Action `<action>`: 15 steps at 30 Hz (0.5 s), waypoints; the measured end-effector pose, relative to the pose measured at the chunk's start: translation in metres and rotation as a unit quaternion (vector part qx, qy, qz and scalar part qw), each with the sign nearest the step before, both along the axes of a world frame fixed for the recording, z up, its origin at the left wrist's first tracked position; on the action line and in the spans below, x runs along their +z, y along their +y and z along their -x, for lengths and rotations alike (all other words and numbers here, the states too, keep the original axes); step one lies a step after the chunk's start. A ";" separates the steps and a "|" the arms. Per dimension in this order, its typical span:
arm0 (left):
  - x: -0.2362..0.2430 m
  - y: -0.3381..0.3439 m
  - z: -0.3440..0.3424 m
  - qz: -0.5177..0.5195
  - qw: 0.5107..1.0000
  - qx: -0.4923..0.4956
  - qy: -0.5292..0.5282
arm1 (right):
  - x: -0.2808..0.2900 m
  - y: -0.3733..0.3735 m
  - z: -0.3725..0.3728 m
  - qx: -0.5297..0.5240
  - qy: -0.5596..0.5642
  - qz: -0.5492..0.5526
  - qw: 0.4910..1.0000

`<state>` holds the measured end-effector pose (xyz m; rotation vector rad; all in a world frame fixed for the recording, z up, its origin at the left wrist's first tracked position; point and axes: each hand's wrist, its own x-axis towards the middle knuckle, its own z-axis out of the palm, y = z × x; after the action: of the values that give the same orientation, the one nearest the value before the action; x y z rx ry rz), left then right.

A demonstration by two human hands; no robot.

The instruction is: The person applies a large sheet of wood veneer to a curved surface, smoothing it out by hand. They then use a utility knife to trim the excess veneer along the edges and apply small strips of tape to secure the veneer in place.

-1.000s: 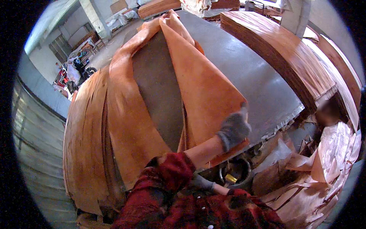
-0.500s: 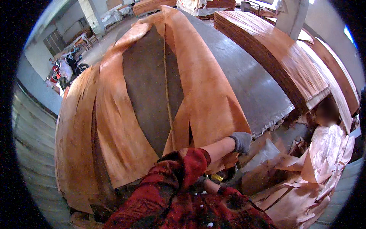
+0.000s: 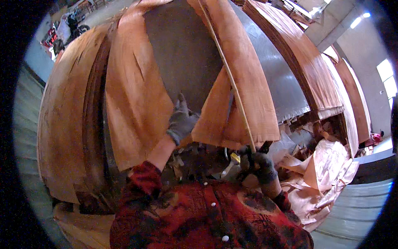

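Observation:
My left hand (image 3: 182, 120), in a grey glove, is open with its fingers spread. It is over the near end of the bare grey tabletop (image 3: 182, 54), between the left veneer sheet (image 3: 130, 99) and the right veneer sheet (image 3: 253, 108). Both are thin orange-brown wood with ragged, split edges. My right hand (image 3: 264, 167), gloved too, is closed around the near end of a long thin wooden stick (image 3: 235, 88). The stick runs away from me across the right sheet. Its far end is out of view.
A veneer stack (image 3: 68, 108) fills the left side; a taller stack (image 3: 300, 54) stands at the right. Crumpled veneer scraps (image 3: 321, 170) lie at right front. A small yellow object (image 3: 235, 158) shows beside my right hand. At the far left stands a motorcycle (image 3: 74, 29).
My left hand has moved from the right sheet's near corner leftward to the gap. The stick's near end has swung right, with my right hand on it. The view has tilted down.

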<state>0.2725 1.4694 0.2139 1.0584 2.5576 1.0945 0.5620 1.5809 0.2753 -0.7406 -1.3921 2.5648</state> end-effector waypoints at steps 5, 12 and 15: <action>-0.037 0.004 -0.053 0.136 0.989 -0.038 0.035 | 0.063 -0.026 0.031 0.017 0.044 -0.014 0.999; -0.051 0.011 -0.041 0.153 0.986 -0.024 -0.062 | -0.015 -0.021 0.013 0.037 -0.267 -0.116 0.956; -0.051 0.022 -0.039 0.172 0.977 -0.022 -0.122 | -0.097 -0.034 -0.016 -0.094 -0.153 -0.030 0.983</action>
<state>0.3111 1.4910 0.1628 0.8312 2.3965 0.6843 0.5777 1.5472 0.1783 -1.2343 -1.3935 2.3265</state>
